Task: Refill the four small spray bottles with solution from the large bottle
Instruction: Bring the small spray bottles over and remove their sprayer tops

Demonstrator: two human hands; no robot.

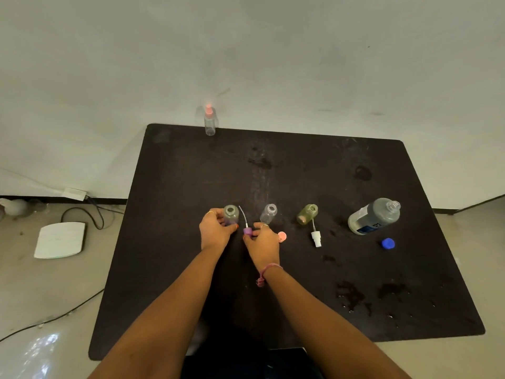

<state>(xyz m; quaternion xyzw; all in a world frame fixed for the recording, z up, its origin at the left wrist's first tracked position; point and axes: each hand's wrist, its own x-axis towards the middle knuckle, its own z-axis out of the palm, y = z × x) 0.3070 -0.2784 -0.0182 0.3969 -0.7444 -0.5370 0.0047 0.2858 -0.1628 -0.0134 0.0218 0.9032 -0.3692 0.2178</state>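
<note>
My left hand (216, 228) grips an uncapped small purple-tinted bottle (231, 213) standing on the black table (273, 165). My right hand (262, 242) pinches the purple spray head (247, 230), whose white tube points away, just right of that bottle. A clear uncapped bottle (269, 213) and a green-tinted uncapped bottle (307, 214) stand further right. The white spray head (316, 237) lies by the green one, and a pink spray head (282, 236) peeks out beside my right hand. The large bottle (374, 216) stands open at the right, its blue cap (388, 243) in front. A capped pink-topped bottle (210, 120) stands at the far edge.
Wet patches (352, 294) mark the table at the near right and middle. On the floor to the left lie a white flat device (60, 239) and cables (93, 214). A pale wall rises behind the table.
</note>
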